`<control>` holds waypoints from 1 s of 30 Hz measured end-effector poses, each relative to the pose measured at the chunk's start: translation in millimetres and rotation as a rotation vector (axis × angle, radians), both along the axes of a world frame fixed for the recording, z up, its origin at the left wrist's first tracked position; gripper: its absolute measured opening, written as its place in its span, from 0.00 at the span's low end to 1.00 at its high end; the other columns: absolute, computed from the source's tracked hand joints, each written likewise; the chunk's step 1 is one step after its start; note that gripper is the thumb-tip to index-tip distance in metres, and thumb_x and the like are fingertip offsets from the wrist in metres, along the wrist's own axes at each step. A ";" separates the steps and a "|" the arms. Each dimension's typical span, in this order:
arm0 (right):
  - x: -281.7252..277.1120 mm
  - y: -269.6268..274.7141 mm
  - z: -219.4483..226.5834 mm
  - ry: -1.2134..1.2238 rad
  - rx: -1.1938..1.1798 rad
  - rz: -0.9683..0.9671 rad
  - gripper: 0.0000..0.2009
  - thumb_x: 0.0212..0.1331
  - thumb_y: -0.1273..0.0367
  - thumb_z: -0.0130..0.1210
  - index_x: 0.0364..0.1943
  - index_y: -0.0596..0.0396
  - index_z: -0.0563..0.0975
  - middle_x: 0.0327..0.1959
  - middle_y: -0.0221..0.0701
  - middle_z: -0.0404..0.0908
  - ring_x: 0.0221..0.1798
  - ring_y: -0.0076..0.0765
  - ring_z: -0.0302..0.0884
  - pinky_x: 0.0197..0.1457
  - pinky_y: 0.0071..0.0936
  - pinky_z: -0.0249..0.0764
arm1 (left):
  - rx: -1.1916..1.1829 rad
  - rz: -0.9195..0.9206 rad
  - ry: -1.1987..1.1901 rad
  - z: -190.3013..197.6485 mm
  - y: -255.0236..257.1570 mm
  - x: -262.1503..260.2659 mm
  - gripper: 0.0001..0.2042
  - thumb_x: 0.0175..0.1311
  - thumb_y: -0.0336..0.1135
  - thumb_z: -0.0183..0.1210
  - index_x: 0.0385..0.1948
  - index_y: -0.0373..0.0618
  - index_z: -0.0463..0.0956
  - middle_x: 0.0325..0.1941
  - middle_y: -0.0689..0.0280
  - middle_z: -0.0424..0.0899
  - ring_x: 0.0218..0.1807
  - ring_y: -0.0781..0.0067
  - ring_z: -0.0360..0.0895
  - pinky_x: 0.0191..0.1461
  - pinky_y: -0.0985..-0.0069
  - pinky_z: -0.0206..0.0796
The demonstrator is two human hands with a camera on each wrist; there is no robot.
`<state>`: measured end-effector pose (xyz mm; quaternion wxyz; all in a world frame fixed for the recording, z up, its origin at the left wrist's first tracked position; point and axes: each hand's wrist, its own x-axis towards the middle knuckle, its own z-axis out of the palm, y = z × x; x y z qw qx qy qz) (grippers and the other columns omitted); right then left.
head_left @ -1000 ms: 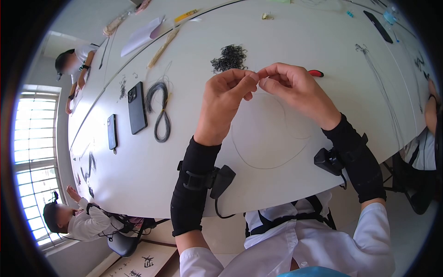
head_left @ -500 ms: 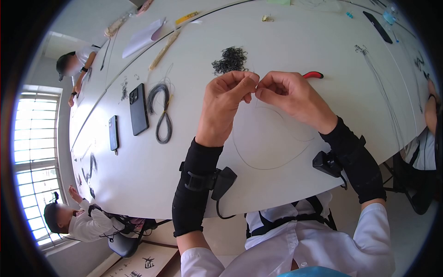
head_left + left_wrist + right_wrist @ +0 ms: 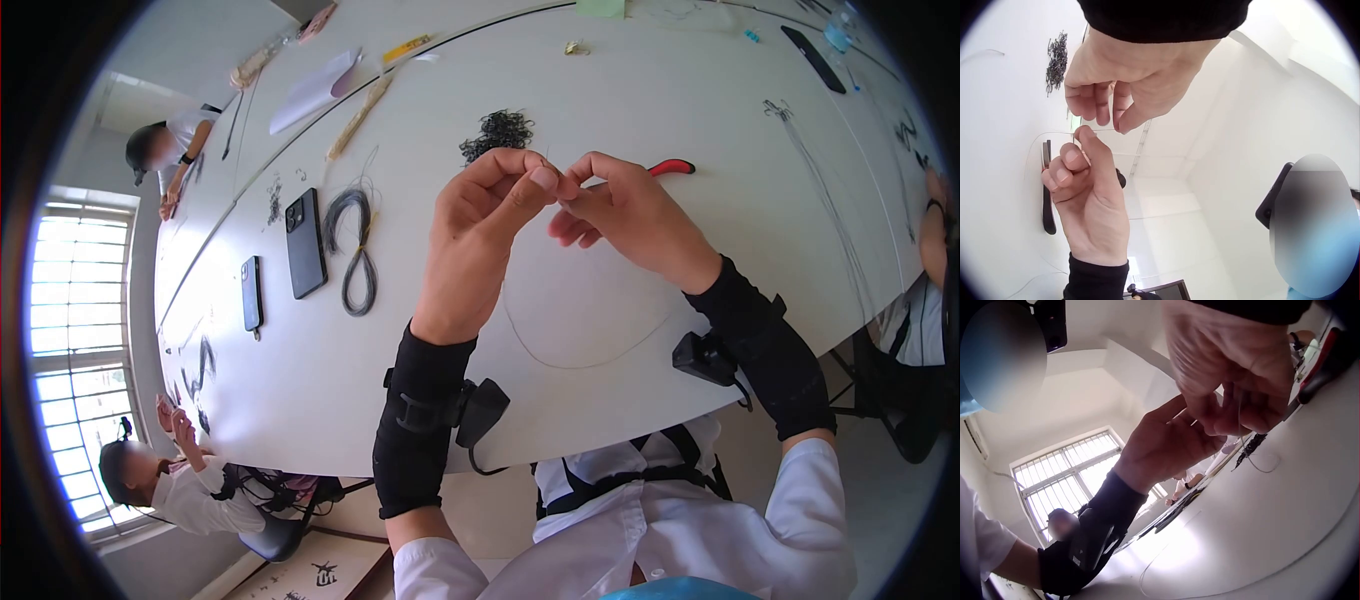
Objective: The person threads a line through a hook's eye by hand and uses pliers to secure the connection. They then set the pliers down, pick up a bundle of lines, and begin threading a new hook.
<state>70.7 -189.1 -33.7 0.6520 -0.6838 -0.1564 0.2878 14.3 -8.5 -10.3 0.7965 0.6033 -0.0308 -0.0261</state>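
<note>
My left hand (image 3: pixel 472 228) and right hand (image 3: pixel 645 218) meet above the white table (image 3: pixel 430 400), thumbs and forefingers close together. Between them runs a thin pale line (image 3: pixel 1102 130), pinched by both hands in the left wrist view. Its slack (image 3: pixel 575 367) curves in a wide loop over the tabletop below. I cannot tell whether a small piece is also hidden between the fingertips. Just beyond the left fingers lies a pile of small black hooks (image 3: pixel 497 132). Behind the right hand the red handle of a tool (image 3: pixel 672 167) shows.
Left of my hands lie a tied coil of grey line (image 3: pixel 334 225), a large phone (image 3: pixel 307 245) and a smaller phone (image 3: pixel 251 292). Lines with hooks (image 3: pixel 790 120) stretch along the right. Other people sit at the left and right table edges.
The right hand has turned and its lower fingers have spread out below the pinch. The left hand's thumb has shifted a little. Both hands stay together at about the same spot.
</note>
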 end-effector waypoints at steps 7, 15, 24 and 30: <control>8.9 -33.6 22.7 0.322 0.767 -0.056 0.09 0.71 0.64 0.54 0.44 0.54 0.78 0.48 0.36 0.85 0.54 0.35 0.83 0.68 0.37 0.77 | 0.157 -0.080 0.099 4.2 26.1 -36.7 0.05 0.71 0.30 0.58 0.38 0.39 0.75 0.35 0.64 0.81 0.42 0.75 0.76 0.56 0.73 0.66; 28.5 -119.2 51.0 -0.125 0.428 -0.420 0.16 0.74 0.67 0.49 0.60 0.59 0.73 0.33 0.21 0.72 0.33 0.18 0.69 0.43 0.20 0.71 | 0.673 0.094 0.307 15.9 118.8 -78.9 0.07 0.66 0.33 0.61 0.34 0.38 0.76 0.31 0.67 0.80 0.38 0.79 0.74 0.49 0.78 0.65; -32.5 -56.8 73.9 -0.105 -0.070 -0.033 0.13 0.69 0.67 0.44 0.55 0.53 0.69 0.21 0.17 0.60 0.24 0.15 0.51 0.28 0.19 0.50 | 0.909 0.022 -0.139 32.3 63.5 -60.0 0.02 0.60 0.24 0.64 0.32 0.40 0.80 0.64 0.56 0.77 0.64 0.63 0.76 0.75 0.59 0.58; -37.5 -40.8 66.4 0.002 0.046 0.248 0.14 0.68 0.70 0.44 0.56 0.54 0.64 0.20 0.20 0.61 0.23 0.17 0.52 0.28 0.21 0.49 | 0.667 -0.184 -0.297 38.5 7.1 -44.3 0.02 0.60 0.23 0.65 0.33 0.38 0.82 0.70 0.48 0.73 0.73 0.58 0.68 0.76 0.57 0.54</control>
